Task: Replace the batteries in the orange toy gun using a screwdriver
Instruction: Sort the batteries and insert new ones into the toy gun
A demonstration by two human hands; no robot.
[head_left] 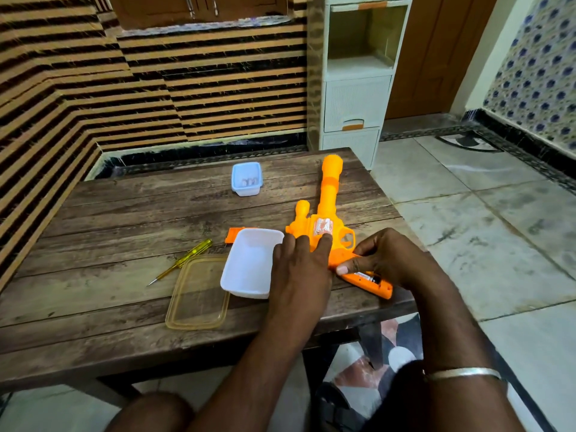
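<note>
Gun (328, 213) under both hands (300, 266) — apparently flat.

Orange toy gun (328, 198) lies flat, handle bay open; yellow screwdriver (184, 260) lies apart.

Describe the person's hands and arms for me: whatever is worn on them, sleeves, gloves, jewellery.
Both hands are bare, without gloves. The left hand shows no ring or watch, and its forearm has no sleeve in view. The right hand is likewise ungloved; that arm wears a thin, plain, silver-coloured metal bangle, and no sleeve shows there either.
</note>
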